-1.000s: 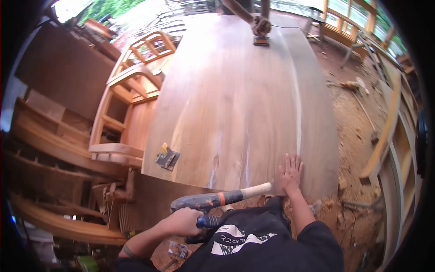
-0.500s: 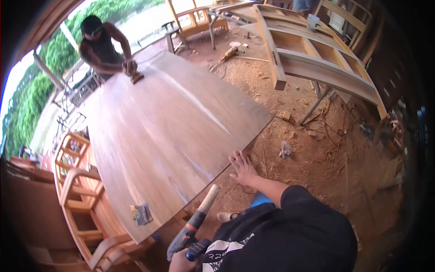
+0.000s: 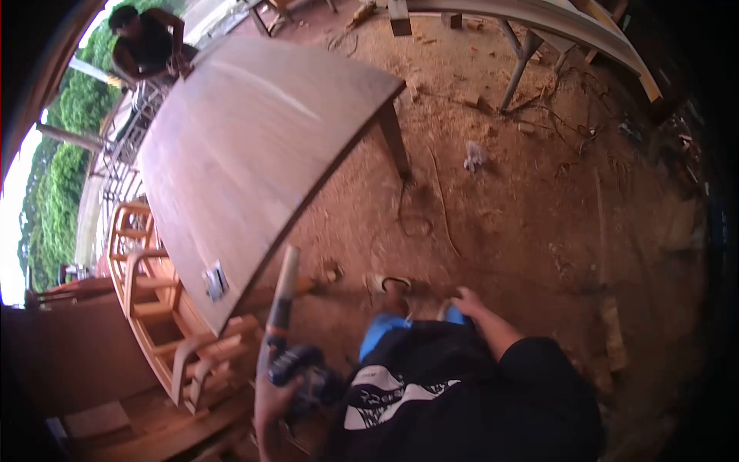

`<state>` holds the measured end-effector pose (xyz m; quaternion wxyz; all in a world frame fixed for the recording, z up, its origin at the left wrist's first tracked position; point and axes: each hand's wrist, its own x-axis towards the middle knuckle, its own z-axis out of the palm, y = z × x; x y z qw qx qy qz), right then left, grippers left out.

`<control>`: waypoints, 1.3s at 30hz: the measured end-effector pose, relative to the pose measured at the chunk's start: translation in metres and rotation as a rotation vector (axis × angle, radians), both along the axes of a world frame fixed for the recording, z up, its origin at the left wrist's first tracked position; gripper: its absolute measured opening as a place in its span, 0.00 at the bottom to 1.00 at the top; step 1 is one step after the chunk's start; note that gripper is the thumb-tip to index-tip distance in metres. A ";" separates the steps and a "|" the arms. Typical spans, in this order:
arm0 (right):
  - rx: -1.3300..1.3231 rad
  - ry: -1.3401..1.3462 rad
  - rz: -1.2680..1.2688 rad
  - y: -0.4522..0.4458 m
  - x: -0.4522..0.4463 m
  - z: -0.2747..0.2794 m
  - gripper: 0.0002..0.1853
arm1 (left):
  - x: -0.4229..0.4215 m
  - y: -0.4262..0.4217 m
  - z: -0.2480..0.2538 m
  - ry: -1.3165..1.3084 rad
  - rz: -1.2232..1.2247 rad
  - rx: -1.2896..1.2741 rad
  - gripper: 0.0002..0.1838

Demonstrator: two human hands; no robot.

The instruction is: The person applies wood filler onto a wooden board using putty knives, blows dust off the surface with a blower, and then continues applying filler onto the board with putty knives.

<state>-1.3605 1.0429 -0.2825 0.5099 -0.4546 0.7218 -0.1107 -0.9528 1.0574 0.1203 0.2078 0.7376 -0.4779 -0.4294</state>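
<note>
My left hand is wrapped round the handle of a cordless blower with a long tan-tipped nozzle and a dark blue body. The nozzle points up and forward, beside the near edge of a large wooden panel. My right hand hangs by my right thigh, apart from the panel, holding nothing, with its fingers loosely apart. On the panel's near left corner lies a small grey and white sheet. At the far end, a co-worker leans over the panel with hands at its edge.
A slatted wooden bench with curved arms stands left of the panel. A wooden frame rests on supports at the back right. Sawdust, cords and a crumpled plastic scrap lie on the reddish floor.
My right hand has left the panel's edge and dropped to my side. My view has shifted back and right, away from the panel. The blower stays in my left hand.
</note>
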 end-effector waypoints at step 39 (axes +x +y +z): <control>0.081 -0.125 -0.510 0.146 -0.157 -0.040 0.11 | 0.022 0.221 -0.224 0.035 0.502 0.512 0.16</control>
